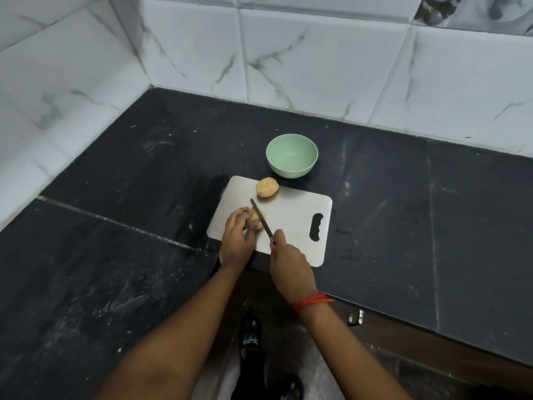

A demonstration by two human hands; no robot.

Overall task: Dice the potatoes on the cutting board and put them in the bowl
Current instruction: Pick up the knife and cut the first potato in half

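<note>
Steel knife (262,220) on a potato (255,217), both hands working at the white cutting board (297,215).
Left hand (238,238) is arched palm-down, fingers curled over the potato, pinning it on the board's left part. Right hand (288,264) is wrapped around the knife handle, index finger extended along the top, blade angled away and to the left across the potato. Both forearms are bare, with a red thread (310,302) on the right wrist. A second potato (267,187), whole, sits at the board's far edge. The green bowl (288,171) stands upright just beyond it on the black stone countertop (115,255). The grey-veined tile wall (317,67) is behind. A sandal (250,339) below has white lettering on its strap, too blurred to read.
</note>
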